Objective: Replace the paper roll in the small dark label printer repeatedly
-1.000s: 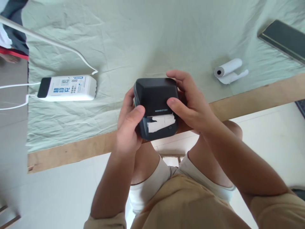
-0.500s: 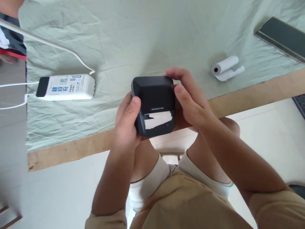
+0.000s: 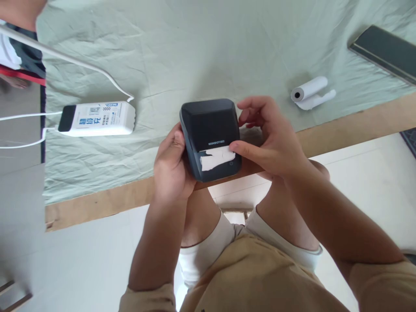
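A small black label printer point(image 3: 210, 123) marked NIIMBOT is gripped along its left side by my left hand point(image 3: 173, 169), whose thumb lies against the side edge; the other fingers are mostly hidden under it. From its front slot sticks a torn strip of white paper point(image 3: 217, 159). My right hand point(image 3: 271, 134) is at the printer's right side, fingers curled loosely and apart from the thumb. Its thumb tip touches the right end of the paper strip at the slot.
A white power strip point(image 3: 97, 118) with cables lies left on the green cloth point(image 3: 162, 52). To the right are a partly unrolled white paper roll point(image 3: 310, 89) and a dark flat case point(image 3: 385, 52). The table's wooden edge point(image 3: 97, 210) runs before my knees. Another person's arm point(image 3: 22, 13) shows upper left.
My right hand has come off the printer's upper right corner and lowered its thumb onto the paper strip. The left hand keeps hold, its thumb now nearer the side edge.
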`<action>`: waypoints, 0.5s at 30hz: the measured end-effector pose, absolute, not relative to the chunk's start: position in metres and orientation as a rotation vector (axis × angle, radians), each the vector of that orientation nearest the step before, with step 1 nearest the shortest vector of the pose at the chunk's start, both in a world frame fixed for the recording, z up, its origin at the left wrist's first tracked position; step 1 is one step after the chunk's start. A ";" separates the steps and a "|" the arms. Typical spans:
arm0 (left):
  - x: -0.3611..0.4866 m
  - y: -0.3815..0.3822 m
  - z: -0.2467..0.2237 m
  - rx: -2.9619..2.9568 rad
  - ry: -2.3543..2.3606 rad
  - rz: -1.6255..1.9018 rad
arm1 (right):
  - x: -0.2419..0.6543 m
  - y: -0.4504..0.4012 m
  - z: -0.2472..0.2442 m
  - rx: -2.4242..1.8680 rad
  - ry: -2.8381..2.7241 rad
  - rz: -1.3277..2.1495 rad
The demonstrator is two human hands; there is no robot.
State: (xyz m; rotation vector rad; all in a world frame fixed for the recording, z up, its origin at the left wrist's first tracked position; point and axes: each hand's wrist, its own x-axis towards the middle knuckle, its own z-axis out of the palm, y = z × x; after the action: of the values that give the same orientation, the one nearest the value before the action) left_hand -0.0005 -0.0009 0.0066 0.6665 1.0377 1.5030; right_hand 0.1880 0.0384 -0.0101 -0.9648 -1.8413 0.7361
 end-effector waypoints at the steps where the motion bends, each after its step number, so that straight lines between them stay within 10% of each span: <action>1: -0.001 -0.001 0.006 0.667 1.047 1.508 | 0.189 0.038 -0.008 -0.994 -1.855 0.684; 15: 0.000 0.000 0.003 0.662 0.969 1.456 | 0.164 0.042 0.039 -0.900 -1.644 0.545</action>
State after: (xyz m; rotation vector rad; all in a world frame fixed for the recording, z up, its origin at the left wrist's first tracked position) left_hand 0.0001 0.0003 0.0034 0.6620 0.9693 1.4564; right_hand 0.1642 0.0425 0.0388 -0.9002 -1.6439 0.5450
